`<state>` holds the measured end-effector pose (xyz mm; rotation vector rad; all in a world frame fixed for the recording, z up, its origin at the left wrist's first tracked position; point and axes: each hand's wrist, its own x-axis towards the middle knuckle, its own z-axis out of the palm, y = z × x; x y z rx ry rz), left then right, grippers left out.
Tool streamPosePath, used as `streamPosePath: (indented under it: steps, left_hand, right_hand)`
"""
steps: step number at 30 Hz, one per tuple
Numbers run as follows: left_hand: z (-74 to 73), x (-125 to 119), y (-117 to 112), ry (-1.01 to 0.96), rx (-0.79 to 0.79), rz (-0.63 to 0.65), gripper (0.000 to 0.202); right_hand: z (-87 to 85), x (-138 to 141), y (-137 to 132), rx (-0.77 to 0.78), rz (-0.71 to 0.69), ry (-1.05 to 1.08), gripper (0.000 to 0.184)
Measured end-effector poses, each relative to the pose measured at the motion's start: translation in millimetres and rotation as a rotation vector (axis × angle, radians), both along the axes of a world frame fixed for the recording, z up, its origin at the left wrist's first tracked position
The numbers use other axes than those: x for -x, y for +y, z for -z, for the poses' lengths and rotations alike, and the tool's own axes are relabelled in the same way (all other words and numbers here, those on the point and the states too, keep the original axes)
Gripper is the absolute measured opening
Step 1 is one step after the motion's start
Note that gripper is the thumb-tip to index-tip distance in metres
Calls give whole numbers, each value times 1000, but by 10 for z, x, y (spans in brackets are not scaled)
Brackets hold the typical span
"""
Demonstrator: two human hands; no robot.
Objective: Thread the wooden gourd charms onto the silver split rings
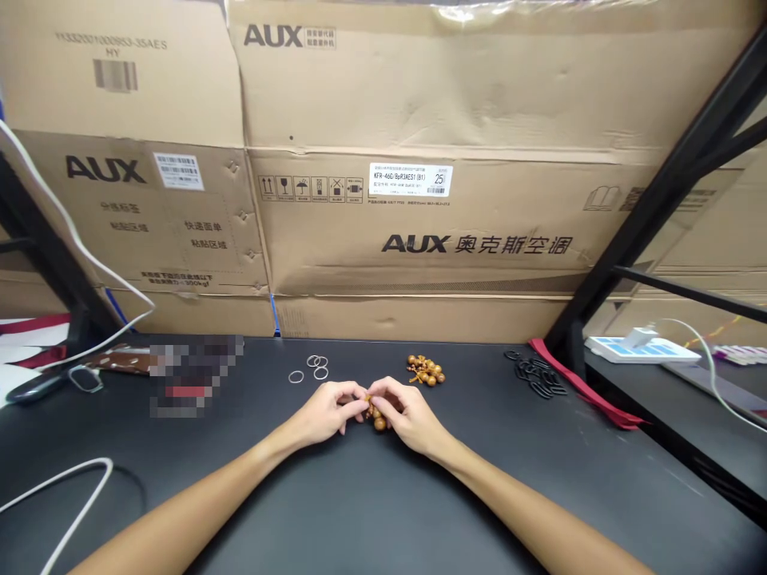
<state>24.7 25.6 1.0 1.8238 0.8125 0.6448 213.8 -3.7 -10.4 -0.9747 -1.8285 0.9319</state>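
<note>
Both hands in at mid-table, tips almost meeting over one bead cluster. Left hand: thumb and index in a narrow pinch at the cluster's upper end. Right hand: thumb and fingers close in on the same end from the other side, also a narrow pinch. Exact grip point is hidden by the fingertips. Cluster is brown, round beads, largest one hanging lowest, between the hands; can't tell if it touches the table.

Around that: bead pile, same brown, just beyond the right hand. Four thin metal rings lie beyond the left hand, some overlapping. Black loops sit heaped farther right, next to a red strap. Big cardboard box stands behind the table, marked AUX.
</note>
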Motion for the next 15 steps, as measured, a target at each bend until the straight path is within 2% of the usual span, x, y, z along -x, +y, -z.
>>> streamPosePath:
  steps: [7,15]
  left_hand:
    - [-21,1,-6,-6,0,16,28]
    - [-13,-4,-1,-22,-1,15,29]
  right_hand:
    - [26,8,6,70,-27,69,22]
    - [61,-8,45,107,18,146,28]
